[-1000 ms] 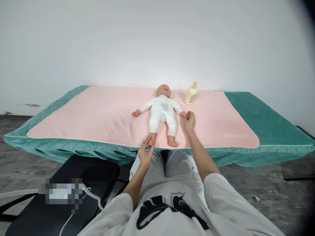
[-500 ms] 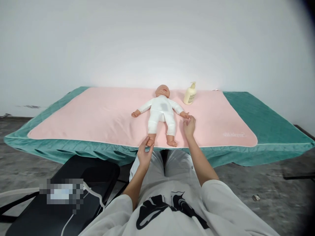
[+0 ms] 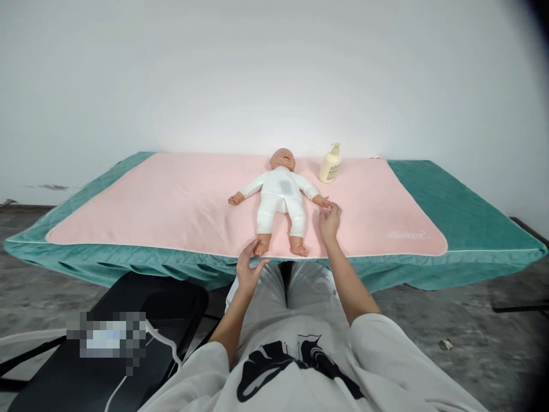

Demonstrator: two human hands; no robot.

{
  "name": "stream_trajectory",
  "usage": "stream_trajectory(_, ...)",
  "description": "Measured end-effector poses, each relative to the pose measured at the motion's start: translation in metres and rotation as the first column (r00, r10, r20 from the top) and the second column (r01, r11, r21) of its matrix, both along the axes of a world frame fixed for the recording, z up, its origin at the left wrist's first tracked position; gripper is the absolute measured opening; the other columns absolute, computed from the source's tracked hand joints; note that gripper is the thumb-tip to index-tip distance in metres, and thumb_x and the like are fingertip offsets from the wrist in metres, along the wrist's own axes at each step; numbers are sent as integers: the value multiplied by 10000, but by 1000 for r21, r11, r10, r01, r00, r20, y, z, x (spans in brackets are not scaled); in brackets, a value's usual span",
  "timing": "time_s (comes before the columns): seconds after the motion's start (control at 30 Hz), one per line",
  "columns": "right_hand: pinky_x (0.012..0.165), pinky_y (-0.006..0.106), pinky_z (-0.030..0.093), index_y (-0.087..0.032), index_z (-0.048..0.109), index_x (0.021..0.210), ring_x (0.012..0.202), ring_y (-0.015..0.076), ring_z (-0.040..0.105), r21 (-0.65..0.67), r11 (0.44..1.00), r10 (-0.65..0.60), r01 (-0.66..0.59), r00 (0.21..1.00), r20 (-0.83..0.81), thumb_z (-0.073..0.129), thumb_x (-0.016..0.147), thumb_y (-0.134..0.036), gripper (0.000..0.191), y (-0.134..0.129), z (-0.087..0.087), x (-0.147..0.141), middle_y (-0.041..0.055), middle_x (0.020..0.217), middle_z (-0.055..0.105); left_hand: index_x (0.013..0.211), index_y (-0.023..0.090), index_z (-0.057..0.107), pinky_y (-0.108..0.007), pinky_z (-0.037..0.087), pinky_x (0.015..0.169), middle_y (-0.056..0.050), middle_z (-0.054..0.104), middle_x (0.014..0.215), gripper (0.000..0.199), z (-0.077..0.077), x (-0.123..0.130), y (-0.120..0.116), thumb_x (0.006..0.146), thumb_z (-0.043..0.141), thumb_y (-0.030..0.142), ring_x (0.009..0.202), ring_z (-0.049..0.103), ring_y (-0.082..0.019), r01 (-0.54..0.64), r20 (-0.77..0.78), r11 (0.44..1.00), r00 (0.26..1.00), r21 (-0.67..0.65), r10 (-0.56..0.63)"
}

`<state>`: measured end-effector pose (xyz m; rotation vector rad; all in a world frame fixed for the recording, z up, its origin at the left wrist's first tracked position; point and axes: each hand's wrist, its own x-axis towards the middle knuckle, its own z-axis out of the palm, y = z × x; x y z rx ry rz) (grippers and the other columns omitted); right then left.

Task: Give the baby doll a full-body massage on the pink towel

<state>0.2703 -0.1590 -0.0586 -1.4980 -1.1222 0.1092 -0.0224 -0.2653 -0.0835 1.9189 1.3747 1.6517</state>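
A baby doll (image 3: pixel 281 189) in a white suit lies on its back on a pink mat (image 3: pixel 180 200), feet towards me. Beside its foot on my left is my left hand (image 3: pixel 249 269), with thumb and fingers apart and nothing held. The fingertips are close to that foot; whether they touch it I cannot tell. My right hand (image 3: pixel 330 223) rests on the mat by the doll's hand on my right. Its fingers are loosely bent, thumb and forefinger apart, fingertips at or very near the doll's hand. A cream pump bottle (image 3: pixel 330 166) stands upright beyond it.
Green quilted cloth (image 3: pixel 463 212) covers the table under the mat. The table's far side meets a pale wall (image 3: pixel 274 74). At lower left stands a black folding chair (image 3: pixel 167 303) with a blurred-out object and a white cable (image 3: pixel 165 342) on it.
My left hand has opened, its thumb coming away from the doll's foot, and has drawn slightly back to the left. My right hand, the doll and the bottle stay nearly the same.
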Motion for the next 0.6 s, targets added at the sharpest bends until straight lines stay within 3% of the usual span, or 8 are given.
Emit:
stream_trajectory(0.1,1053,482,442,-155,505,1190,1180,252,540,10,1000,7,-7,1000,-5,464,820,-239,382,-1,0,1,169,1249,508,1270,141,569,-452,500,999,-178,643,1237,522,3,-11,1,935,457,525,1175,611,-276,45,5,997,999,61,-45)
stream_trajectory(0.23,1051,468,449,-157,503,1209,1175,238,545,16,1000,7,-7,1000,-18,472,835,-258,388,-7,1,-1,170,1275,487,1196,148,591,-392,517,950,-150,642,1172,442,16,-24,22,950,452,488,1098,623,-232,-170,107,985,980,19,167)
stream_trajectory(0.37,1026,451,458,-157,516,1212,1189,240,534,38,999,-16,16,1000,-6,462,879,-320,375,-27,4,-13,161,1248,529,1294,169,521,-338,515,956,-151,569,1288,444,36,-34,67,930,517,424,1161,585,-214,-297,155,948,937,-116,313)
stream_trajectory(0.47,936,390,493,-133,531,1219,1052,218,587,-4,1000,-7,7,1000,-24,411,928,-407,417,-54,6,-28,170,1212,569,1382,124,445,-392,479,1012,-207,511,1369,548,50,-38,105,902,555,365,1248,527,-275,-358,-4,892,928,-276,371)
stream_trajectory(0.53,835,356,504,-136,545,1225,865,196,611,-113,994,-4,2,1000,-22,369,945,-460,462,-76,7,-37,125,1054,635,1406,65,410,-491,382,1095,-258,481,1391,648,59,-38,129,877,596,389,1311,459,-354,-444,-204,821,896,-359,395)
stream_trajectory(0.6,747,333,490,-148,554,1239,761,202,611,-252,968,2,-2,1000,-1,324,956,-513,516,-97,7,-45,71,860,658,1404,37,402,-514,332,1114,-276,455,1410,686,65,-36,150,866,612,407,1328,423,-384,-512,-352,761,851,-397,389)
